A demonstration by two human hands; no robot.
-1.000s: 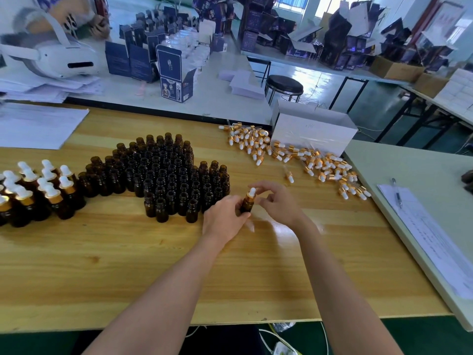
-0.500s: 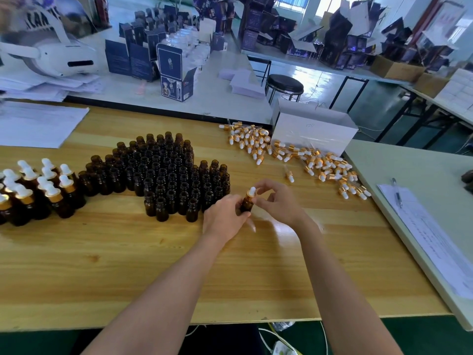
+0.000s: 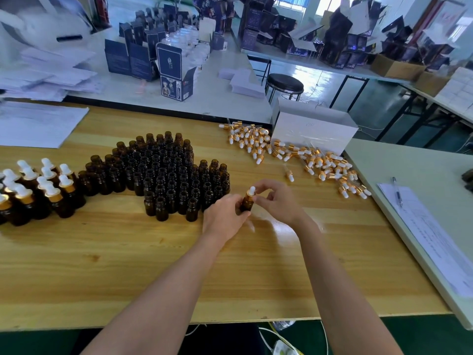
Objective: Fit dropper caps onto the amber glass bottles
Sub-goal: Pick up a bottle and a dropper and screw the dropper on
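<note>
My left hand (image 3: 226,219) grips one amber bottle (image 3: 247,203) by its body, just above the wooden table (image 3: 128,265). A dropper cap (image 3: 251,192) with a gold collar and white bulb sits on that bottle's neck, and the fingers of my right hand (image 3: 277,201) pinch it. A dense cluster of uncapped amber bottles (image 3: 169,175) stands to the left of my hands. Several capped bottles (image 3: 38,190) stand at the far left. A heap of loose dropper caps (image 3: 294,155) lies to the upper right.
A white cardboard box (image 3: 312,129) stands behind the loose caps. Paper sheets (image 3: 35,124) lie at the back left. To the right, a pale table holds a form (image 3: 435,237) and a pen (image 3: 397,192). Dark blue cartons (image 3: 169,70) and a stool (image 3: 284,84) stand beyond.
Both hands stay at the same bottle; the right fingers have shifted slightly around the cap. The head-mounted view has tilted a little.
</note>
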